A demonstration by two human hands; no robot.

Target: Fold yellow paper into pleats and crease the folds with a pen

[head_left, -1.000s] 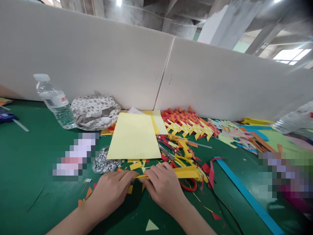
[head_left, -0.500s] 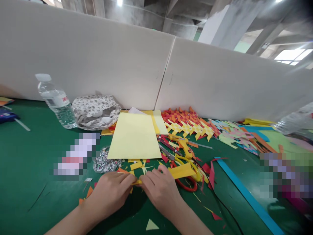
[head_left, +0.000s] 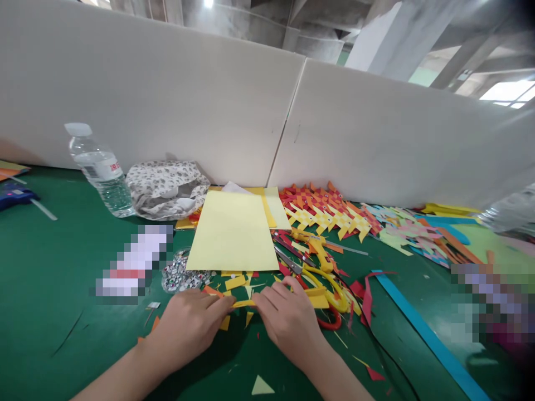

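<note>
Green tabletop (head_left: 104,362) runs up to white panels (head_left: 175,100) with a seam between them, and concrete pillars and beams show beyond. Low over the near part of it, the left hand (head_left: 190,320) and the right hand (head_left: 288,317) both pinch a yellow paper strip (head_left: 244,304) — a short folded stretch shows between the fingertips, and a wider part sticks out past the right hand. Paper scraps (head_left: 235,282) lie around and just beyond the fingers. Red-handled scissors (head_left: 332,322) and yellow-handled scissors (head_left: 334,289) lie beside the right hand, with a yellow glue gun (head_left: 321,253) behind them. Small shiny round pieces (head_left: 181,273) sit past the left hand, near a pale yellow sheet (head_left: 234,234). Farther out are woven paper shapes (head_left: 340,214), a patterned cloth bag (head_left: 167,192) and a tilted water bottle (head_left: 104,178) — the bottle just beside the bag. Well to the right, a blue strip (head_left: 430,334) lies slantwise.
</note>
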